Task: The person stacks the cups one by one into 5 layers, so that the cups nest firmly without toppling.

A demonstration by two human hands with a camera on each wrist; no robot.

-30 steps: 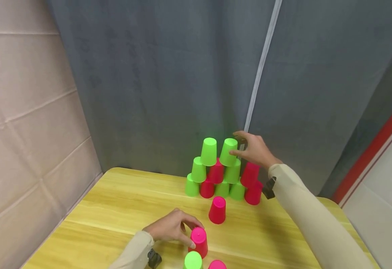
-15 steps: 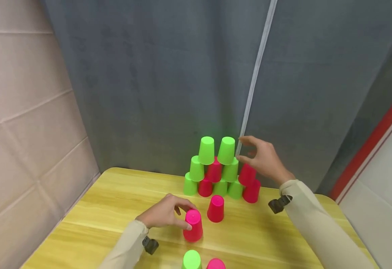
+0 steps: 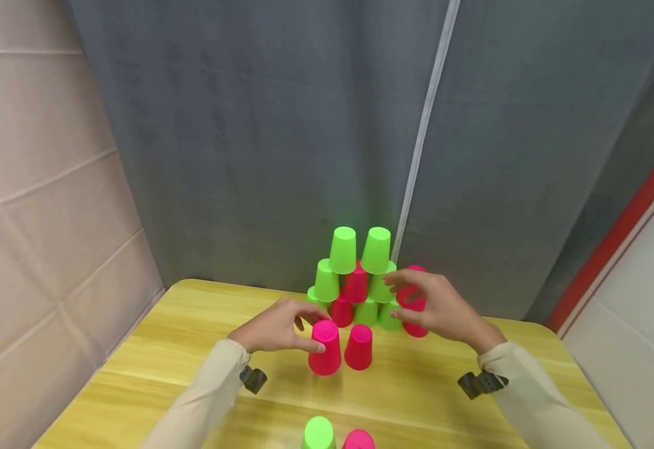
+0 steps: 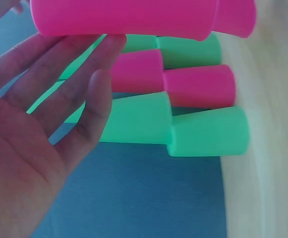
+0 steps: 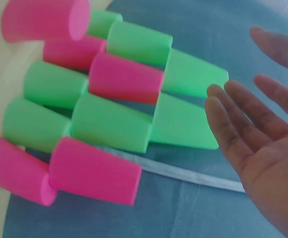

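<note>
Pink plastic upturned cup (image 3: 324,348) sits on the yellow wooden table (image 3: 181,349), gripped at its side by the left hand (image 3: 273,327), fingers curled round it, just beside a second pink upturned cup (image 3: 358,347). Behind stands the green-and-pink cup pyramid (image 3: 361,280). The right hand (image 3: 436,308) hovers before the pyramid's right edge, fingers spread and holding nothing. Two more cups wait at the near edge.

Long beige sleeves (image 3: 209,399) are worn down to both wrists, and a small black camera mount (image 3: 254,378) is strapped under each cuff.
</note>
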